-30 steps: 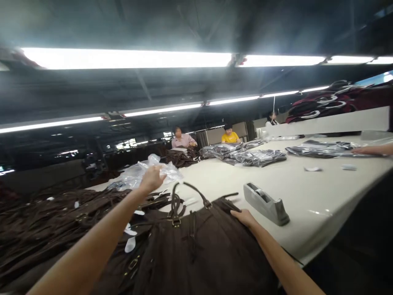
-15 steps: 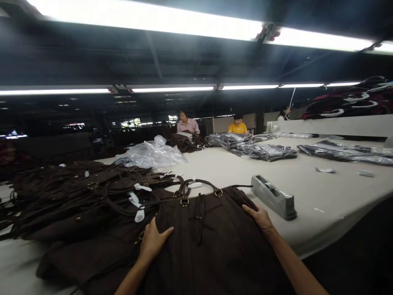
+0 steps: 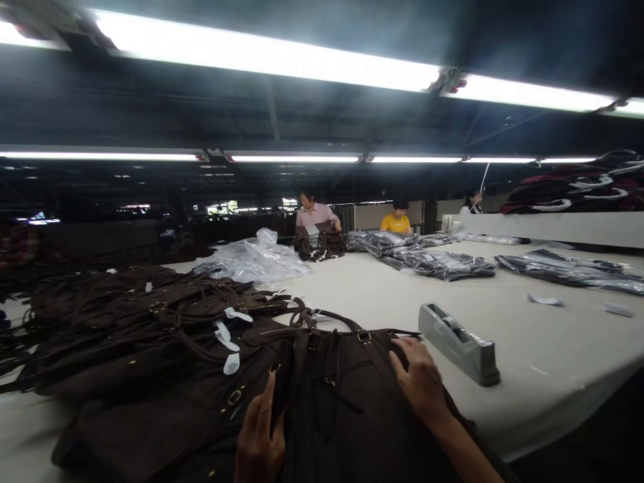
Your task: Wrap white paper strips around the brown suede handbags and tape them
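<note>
One brown bag [image 3: 355, 396] lies along the worktop [image 3: 352, 288]'s near edge, directly between my hands. Handles [image 3: 338, 318] point to the far edge; the mouth runs left to right. Lower end runs out of view, so I can't tell its longer axis. Right hand [image 3: 418, 376] is nearer the mouth: it's over the bag's top right corner, thumb spread from fingers, fingertips on the cloth, no pinch that I see. Left hand [image 3: 260, 435] sits lower, at the left side, forefinger extended, other fingers bent; can't tell if it pinches cloth. Heap of brown bags [image 3: 135, 372] on that side, toward the left edge, touching my bag. Tape dispenser [image 3: 459, 345] just beyond the right hand, near the right part of the near edge. Clear plastic [image 3: 254, 260] farther back.
</note>
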